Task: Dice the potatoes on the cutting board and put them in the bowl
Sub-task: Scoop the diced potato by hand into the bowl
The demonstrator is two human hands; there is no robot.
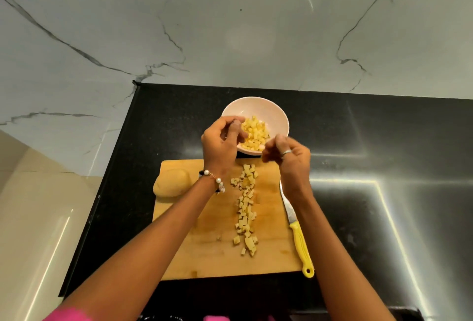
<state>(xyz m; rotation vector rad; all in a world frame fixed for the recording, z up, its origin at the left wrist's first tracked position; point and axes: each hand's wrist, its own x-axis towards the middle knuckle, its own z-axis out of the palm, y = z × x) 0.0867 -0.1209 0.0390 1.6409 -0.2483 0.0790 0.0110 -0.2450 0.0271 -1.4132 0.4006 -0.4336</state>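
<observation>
Leftmost, I log a cream wall panel (30,205) beside the black countertop (384,141), with veined marble wall (230,26) rising behind it. Next, one whole unpeeled potato (172,183) rests on the far left corner of the wooden cutting board (204,256), overhanging its edge slightly. Next, the left hand (220,142), wearing a beaded bracelet (213,179) at the wrist, hovers at the near left rim of the bowl; its fingers (234,122) are curled loosely inward, and I cannot tell whether they hold any pieces. Centre, I record the pale bowl (277,115) standing on the countertop just beyond the board's far edge, holding a heap of diced potato (254,132). Below it, a long strip of potato cubes (246,208) lies down the middle of the board, between my view of the two forearms. Next, the right hand (289,158), a ring (286,152) on one finger, sits over the bowl's near right rim and the board's far edge; it is motion-blurred, fingers bent inward, and I cannot make out anything between them. Rightmost, a knife with a yellow handle (303,249) lies flat along the board's right edge, blade pointing away, handle end past the near corner.
</observation>
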